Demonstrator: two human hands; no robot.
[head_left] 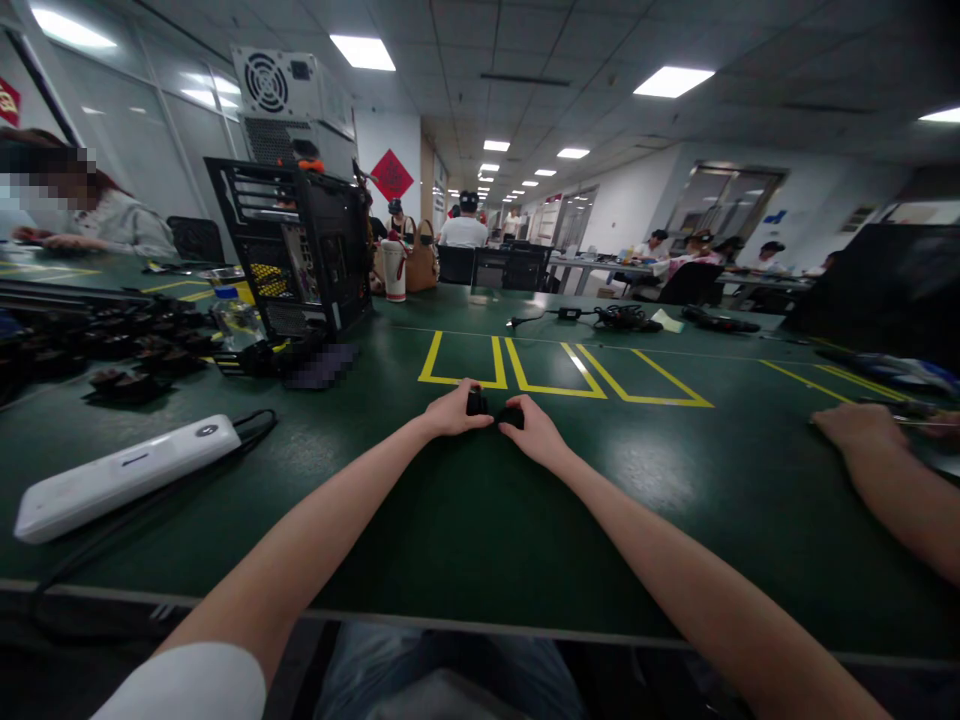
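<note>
Head view: left hand [450, 408] is gripping a small black block-like part [476, 402], fingers and thumb closing narrowly round it. Right hand [534, 430] is pinching a small dark part with a rounded outline [512, 418]. Both parts are sitting over the green tabletop [480, 520], near each other but apart, just on the wearer's side of the yellow tape outlines [500, 362]. Fine detail is getting lost at this size; can't tell which faces are pointing at each other.

For good handling, I'd be steadying the left part and making small moves with the right only. Edge grips would be leaving the facing sides visible; fingertips are hiding a lot right now. Light pressure, no twisting while the orientation is unclear. Working low over the table would be limiting any drop.

Long white plastic unit [127, 480] is lying well left, black open-frame computer case [345, 250] is standing beyond. Co-worker's hand [862, 430] is resting far right, so elbows in.
</note>
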